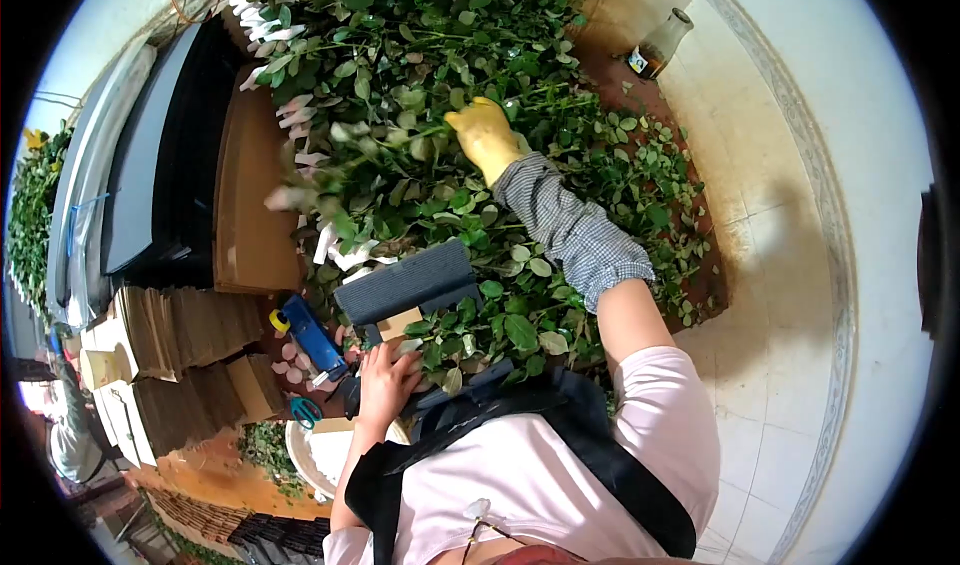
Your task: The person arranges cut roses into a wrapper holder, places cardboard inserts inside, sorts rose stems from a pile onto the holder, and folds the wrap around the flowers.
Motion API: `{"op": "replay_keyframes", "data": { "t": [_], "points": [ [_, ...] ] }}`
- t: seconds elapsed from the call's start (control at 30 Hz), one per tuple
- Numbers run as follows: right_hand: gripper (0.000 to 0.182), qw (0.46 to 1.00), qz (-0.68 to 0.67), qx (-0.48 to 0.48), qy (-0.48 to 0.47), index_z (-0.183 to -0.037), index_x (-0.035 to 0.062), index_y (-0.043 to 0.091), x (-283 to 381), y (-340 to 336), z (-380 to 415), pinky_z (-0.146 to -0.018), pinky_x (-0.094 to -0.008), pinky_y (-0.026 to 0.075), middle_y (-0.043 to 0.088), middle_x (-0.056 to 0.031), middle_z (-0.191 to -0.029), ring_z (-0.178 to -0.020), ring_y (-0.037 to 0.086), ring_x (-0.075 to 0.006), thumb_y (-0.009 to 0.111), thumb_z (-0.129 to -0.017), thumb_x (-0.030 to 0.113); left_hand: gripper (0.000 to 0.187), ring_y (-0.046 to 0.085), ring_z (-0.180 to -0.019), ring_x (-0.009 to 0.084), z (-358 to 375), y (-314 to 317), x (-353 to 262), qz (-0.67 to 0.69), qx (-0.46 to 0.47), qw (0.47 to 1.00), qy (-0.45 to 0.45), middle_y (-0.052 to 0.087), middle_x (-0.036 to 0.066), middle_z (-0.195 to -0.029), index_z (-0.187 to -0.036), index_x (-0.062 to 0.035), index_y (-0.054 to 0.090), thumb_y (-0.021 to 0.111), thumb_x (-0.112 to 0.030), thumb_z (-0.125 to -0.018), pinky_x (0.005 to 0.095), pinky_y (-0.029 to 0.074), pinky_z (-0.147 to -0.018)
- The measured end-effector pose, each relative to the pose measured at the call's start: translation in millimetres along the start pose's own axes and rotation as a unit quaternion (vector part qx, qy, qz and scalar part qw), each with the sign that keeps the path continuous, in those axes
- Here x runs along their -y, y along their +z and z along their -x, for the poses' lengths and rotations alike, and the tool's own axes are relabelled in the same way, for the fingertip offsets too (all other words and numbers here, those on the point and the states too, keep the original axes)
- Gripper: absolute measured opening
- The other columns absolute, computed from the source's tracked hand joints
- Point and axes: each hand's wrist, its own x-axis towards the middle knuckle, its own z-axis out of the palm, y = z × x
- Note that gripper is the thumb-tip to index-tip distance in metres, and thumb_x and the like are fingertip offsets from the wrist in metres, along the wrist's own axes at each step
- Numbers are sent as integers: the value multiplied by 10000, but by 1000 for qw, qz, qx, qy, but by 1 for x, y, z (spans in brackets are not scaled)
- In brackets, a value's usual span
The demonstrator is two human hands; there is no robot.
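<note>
My right hand (487, 137), in a yellow glove with a checked sleeve above it, is closed over the leafy heap. It grips a rose stem whose leaves (400, 147) and pale bloom (287, 199) are smeared by motion to the left. Below and around it lie many cut roses (430, 55), their heads wrapped in white sleeves along the left side. My bare left hand (387, 377) rests low at the bench edge, fingers apart, beside a small cardboard piece (399, 323). Just above that lies a dark grey ribbed board (408, 282).
A blue tape dispenser (314, 337), teal-handled scissors (304, 413) and loose petals (291, 365) are left of my left hand. Stacked cardboard (190, 330) and upright boards (165, 155) stand farther left. A glass bottle (662, 45) stands near the tiled wall (770, 305).
</note>
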Motion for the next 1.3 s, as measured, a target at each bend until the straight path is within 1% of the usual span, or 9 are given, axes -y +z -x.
{"op": "replay_keyframes", "data": {
  "t": [0.17, 0.33, 0.43, 0.53, 0.73, 0.83, 0.93, 1.07, 1.3],
  "points": [
    [227, 993, 57, -100, -29, -988, 111, 735, -33, -8, 0, -940, -394, 516, 699, -101, -833, -833, 674, -259, 570, -852, 35, 358, 564, -1078, 324, 0, -3, 2, 17, -13, 1000, 7, 583, 102, -1231, -1076, -112, 710, 769, -131, -724, 438, 471, -916],
    [227, 925, 297, 118, 206, -978, 96, 762, -176, -71, 57, -834, -398, 545, 735, -121, -963, -921, 691, -294, 568, -864, 65, 362, 557, -1089, 334, 3, -1, 5, 23, -27, 999, 16, 582, 109, -1223, -1082, -109, 703, 778, -140, -730, 438, 474, -929],
    [245, 965, 257, -35, 22, -935, 118, 763, -181, -143, 82, -837, -424, 540, 734, -128, -921, -882, 691, -322, 557, -829, 39, 360, 551, -1089, 335, 7, 3, 6, 40, -33, 999, 5, 581, 106, -1206, -1075, -121, 707, 790, -166, -727, 449, 463, -924],
    [319, 980, 163, -105, -43, -988, 118, 755, -119, -216, 104, -881, -422, 539, 731, -140, -959, -907, 685, -332, 557, -786, -30, 348, 548, -1087, 314, 7, 4, 7, 21, -4, 1000, -21, 582, 95, -1191, -1069, -134, 707, 790, -176, -734, 417, 454, -910],
    [456, 997, 76, 13, 8, -1117, 97, 712, 14, -282, 217, -871, -410, 550, 717, -136, -1005, -917, 676, -294, 617, -740, -141, 321, 524, -1138, 286, 6, -1, -1, -110, -137, 981, 84, 553, 99, -1234, -1094, -104, 676, 707, -195, -787, 420, 431, -928],
    [463, 997, 60, 47, 25, -1120, 109, 699, 48, -281, 264, -777, -393, 543, 695, -120, -902, -822, 654, -264, 646, -732, -139, 257, 532, -1030, 211, 10, 9, 4, -169, -6, 978, 121, 554, 52, -1088, -1039, -74, 658, 625, -206, -821, 340, 428, -867],
    [406, 997, 5, 62, 53, -1051, 79, 730, 74, -278, 291, -647, -427, 496, 656, -152, -784, -704, 627, -310, 666, -697, -109, 228, 530, -969, 213, 8, 6, 9, -149, -19, 979, 139, 542, 53, -1001, -1008, -74, 655, 616, -204, -824, 338, 425, -840],
    [356, 990, 16, 115, 85, -998, 79, 756, 85, -255, 326, -649, -418, 506, 650, -157, -749, -692, 624, -331, 678, -688, -78, 411, 549, -1174, 310, 0, 14, 12, -10, -80, 995, 63, 590, 134, -1284, -1208, 0, 625, 644, -143, -823, 408, 469, -960],
    [130, 979, 113, 117, 123, -880, 98, 737, 98, -195, 353, -585, -395, 507, 647, -120, -699, -666, 649, -279, 666, -776, 66, 286, 557, -1063, 266, 12, 12, 5, -119, -4, 991, 60, 581, 81, -1043, -1033, -75, 639, 691, -178, -772, 376, 481, -878]
  ]
}}
